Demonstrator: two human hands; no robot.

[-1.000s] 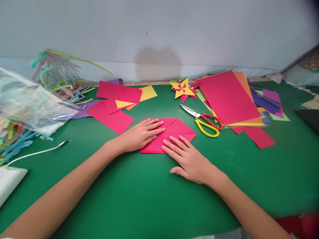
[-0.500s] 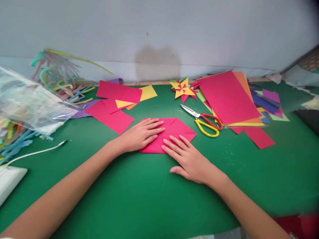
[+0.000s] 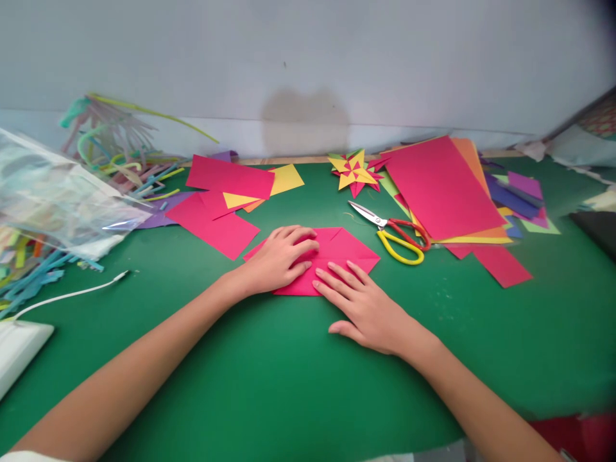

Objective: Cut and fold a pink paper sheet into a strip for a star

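A pale grey wall (image 3: pixel 433 64) with a soft dark shadow (image 3: pixel 305 122) rises behind the far edge of the green table (image 3: pixel 289 385).

We see a plain green bench (image 3: pixel 289 385) | our folded sheet of paper (image 3: pixel 353 247) is pinkish red | paper star (image 3: pixel 355 173) patterned yellow and red | metal scissors (image 3: pixel 378 221): silver blades, one red handle, one yellow

My green table (image 3: pixel 289 385) bears a folded red sheet (image 3: pixel 344 247), scissors (image 3: pixel 392 231) with red and yellow handles, a paper star (image 3: pixel 355 173), stacked coloured paper (image 3: pixel 443 192) and a white cable (image 3: pixel 72 295).
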